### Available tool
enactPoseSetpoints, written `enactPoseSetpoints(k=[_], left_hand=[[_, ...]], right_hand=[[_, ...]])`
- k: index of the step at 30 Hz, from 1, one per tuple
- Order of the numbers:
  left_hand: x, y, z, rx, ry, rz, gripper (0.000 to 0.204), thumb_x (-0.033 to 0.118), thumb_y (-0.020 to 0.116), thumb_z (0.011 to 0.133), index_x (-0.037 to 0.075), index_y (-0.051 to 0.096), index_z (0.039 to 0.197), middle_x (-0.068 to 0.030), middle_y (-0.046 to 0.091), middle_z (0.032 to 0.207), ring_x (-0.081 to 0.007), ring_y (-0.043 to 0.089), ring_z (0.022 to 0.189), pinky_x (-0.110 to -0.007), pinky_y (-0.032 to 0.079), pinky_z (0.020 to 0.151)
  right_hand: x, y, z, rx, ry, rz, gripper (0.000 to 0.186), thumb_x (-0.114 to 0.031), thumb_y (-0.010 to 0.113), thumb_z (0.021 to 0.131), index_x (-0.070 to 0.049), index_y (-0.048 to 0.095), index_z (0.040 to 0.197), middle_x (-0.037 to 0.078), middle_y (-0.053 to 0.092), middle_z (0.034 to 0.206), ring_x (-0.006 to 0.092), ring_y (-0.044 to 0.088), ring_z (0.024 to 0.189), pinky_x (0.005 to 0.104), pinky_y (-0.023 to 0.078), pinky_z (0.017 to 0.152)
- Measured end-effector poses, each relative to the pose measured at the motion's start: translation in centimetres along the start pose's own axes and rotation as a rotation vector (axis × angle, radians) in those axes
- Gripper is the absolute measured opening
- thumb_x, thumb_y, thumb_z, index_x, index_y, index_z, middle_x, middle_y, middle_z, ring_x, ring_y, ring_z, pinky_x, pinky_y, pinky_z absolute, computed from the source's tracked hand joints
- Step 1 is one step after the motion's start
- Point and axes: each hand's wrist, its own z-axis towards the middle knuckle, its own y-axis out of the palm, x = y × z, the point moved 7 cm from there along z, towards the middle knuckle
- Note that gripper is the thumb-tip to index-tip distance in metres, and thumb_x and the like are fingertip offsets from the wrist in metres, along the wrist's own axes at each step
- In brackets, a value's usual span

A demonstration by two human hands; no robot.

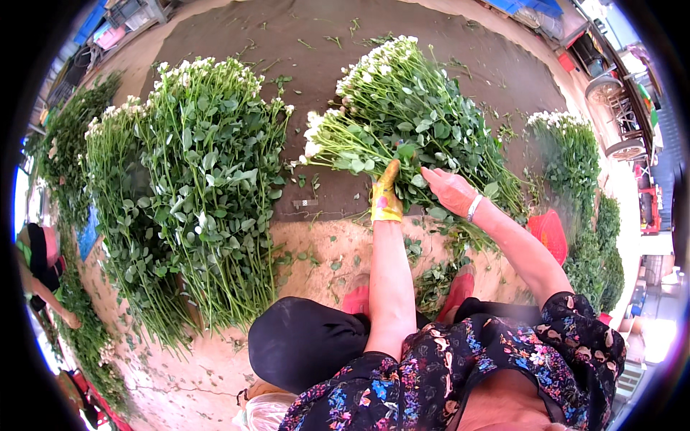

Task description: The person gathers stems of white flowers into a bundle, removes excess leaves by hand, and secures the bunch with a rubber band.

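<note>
So the left hand [387, 195], in a yellow patterned glove, is wrapped around a small bunch of white roses [343, 144], thumb up along the near side, blooms pointing left. The right hand [449, 192], with a pale wristband [474, 207] on, is just to the right at the leafy stems. Its fingertips are in against the foliage, so I honestly can't tell if it's pinching anything.

The bunch sits at the near left side of a big rose pile [438, 118] lying on a dark brown ground sheet [474, 43], its blooms toward the far side. Over on the left there's another large rose heap [208, 165], stems spilling near onto the dusty floor [316, 248]. More white roses are stacked off to the right [564, 147], with a red plastic container [548, 235] nearer in. There's a wheeled cart [622, 118] at far right, and a co-worker's arm [54, 298] pokes in at the left edge.
</note>
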Motion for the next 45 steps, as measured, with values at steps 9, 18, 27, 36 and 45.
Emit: enactPoseSetpoints(k=[9,18,27,36,45], left_hand=[[0.5,0.6,-1.0,-0.032,-0.010,-0.019,0.047,0.026,0.071,0.080,-0.001,0.057,0.116,-0.0161,0.062,0.112,-0.0265,0.063,0.099,-0.037,0.052,0.087],[0.3,1.4,-1.3,-0.186,0.011,-0.118,0.071,0.020,0.075,0.075,0.009,0.039,0.136,-0.0141,0.052,0.128,-0.0303,0.058,0.106,-0.044,0.047,0.095],[-0.1,-0.8,0.7,0.215,-0.038,-0.078,0.024,0.033,0.063,0.082,0.009,0.060,0.081,-0.0044,0.063,0.071,-0.0182,0.061,0.063,-0.033,0.053,0.059],[-3.4,-3.2,-0.3,0.089,-0.170,0.003,0.037,0.040,0.061,0.085,0.005,0.063,0.098,-0.0096,0.067,0.086,-0.0260,0.064,0.080,-0.040,0.053,0.075],[-2.4,-3.6,0.1,0.229,-0.117,-0.028,0.020,0.025,0.069,0.076,0.008,0.058,0.077,-0.0037,0.058,0.063,-0.0181,0.055,0.058,-0.030,0.047,0.057]], right_hand=[[-0.5,0.7,-0.8,0.031,0.062,-0.010,0.035,-0.006,0.049,0.085,-0.004,0.046,0.120,0.014,0.054,0.084,0.0332,0.060,0.074,0.0418,0.049,0.062],[-0.1,1.0,-2.1,0.086,0.059,-0.081,0.039,-0.005,0.053,0.081,-0.006,0.048,0.119,0.011,0.053,0.081,0.0286,0.059,0.074,0.0378,0.050,0.059],[-0.7,2.3,-2.0,0.012,0.094,0.004,0.056,-0.041,0.058,0.084,-0.002,0.045,0.122,0.014,0.058,0.094,0.0306,0.057,0.086,0.0446,0.046,0.072],[1.8,6.1,-3.3,-0.253,0.107,0.288,0.051,-0.026,0.060,0.084,-0.003,0.036,0.122,0.024,0.060,0.076,0.0422,0.060,0.074,0.0495,0.047,0.065],[9.2,-0.1,2.7,0.096,0.055,0.302,0.029,-0.034,0.057,0.083,-0.007,0.062,0.095,0.013,0.063,0.088,0.0286,0.060,0.088,0.0369,0.049,0.077]])
